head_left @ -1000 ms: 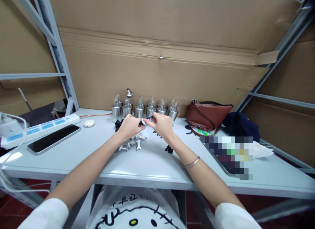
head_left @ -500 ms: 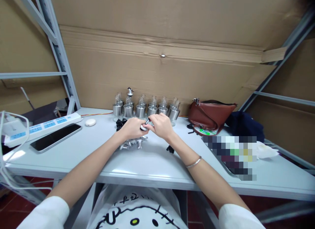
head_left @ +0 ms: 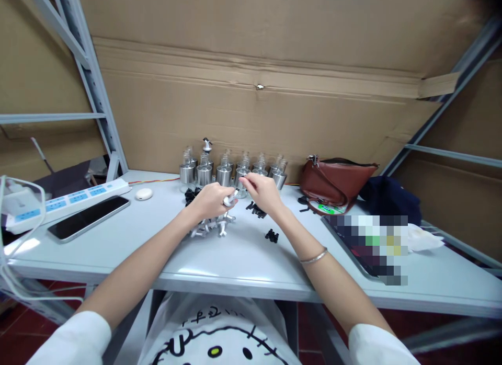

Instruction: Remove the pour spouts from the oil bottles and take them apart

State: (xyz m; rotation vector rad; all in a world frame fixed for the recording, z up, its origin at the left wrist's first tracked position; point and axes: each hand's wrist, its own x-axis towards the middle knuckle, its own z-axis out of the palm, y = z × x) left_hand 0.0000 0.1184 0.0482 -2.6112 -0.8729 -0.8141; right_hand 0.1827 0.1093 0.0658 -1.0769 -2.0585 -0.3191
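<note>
My left hand (head_left: 212, 200) is closed around a silver pourer spout (head_left: 230, 198), whose end points up and to the right. Just right of it, my right hand (head_left: 264, 191) has its thumb and fingers pressed together, apart from the spout. Whatever is in that pinch is too small to make out. Below my left hand lies a pile of silver spouts (head_left: 223, 225). Black stoppers (head_left: 191, 196) sit behind its wrist side. Small black pieces (head_left: 257, 210) lie under my right hand, and another little heap of black pieces (head_left: 271, 236) is nearer the front.
Glass bottles with steel sleeves (head_left: 224, 175) stand in rows at the back; one carries a pourer (head_left: 207, 144). To the left are a phone (head_left: 89, 218), a power strip (head_left: 78, 198) and a white round case (head_left: 144, 194). A brown bag (head_left: 333, 184) and blurred tablet-like item (head_left: 345, 244) lie right.
My right hand has drawn away from the spout to the right, opening a gap between the hands. My left hand still holds the spout, and black pieces now show beneath the right hand.
</note>
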